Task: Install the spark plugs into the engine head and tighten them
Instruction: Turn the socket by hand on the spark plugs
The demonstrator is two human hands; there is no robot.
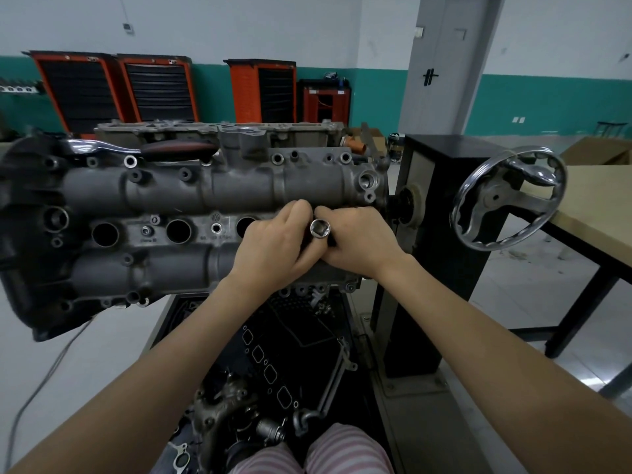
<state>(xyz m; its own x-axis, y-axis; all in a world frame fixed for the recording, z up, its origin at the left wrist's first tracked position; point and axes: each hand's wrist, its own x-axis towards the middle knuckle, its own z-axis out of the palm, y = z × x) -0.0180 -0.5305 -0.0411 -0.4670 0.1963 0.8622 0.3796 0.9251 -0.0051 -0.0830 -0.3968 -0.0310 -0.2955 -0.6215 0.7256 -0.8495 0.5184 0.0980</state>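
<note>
A workshop room with a white wall (pixel 239 25) banded in teal along its lower part. Orange and black tool cabinets (pixel 113 90) stand against it. A grey pillar (pixel 444 63) rises at right, near a light wooden table (pixel 595 196) on black legs. The floor (pixel 102 336) is pale grey.

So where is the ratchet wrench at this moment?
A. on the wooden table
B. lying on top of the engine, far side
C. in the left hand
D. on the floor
B: the ratchet wrench lies untouched along the engine head's far edge, while both hands hold the socket.
</note>
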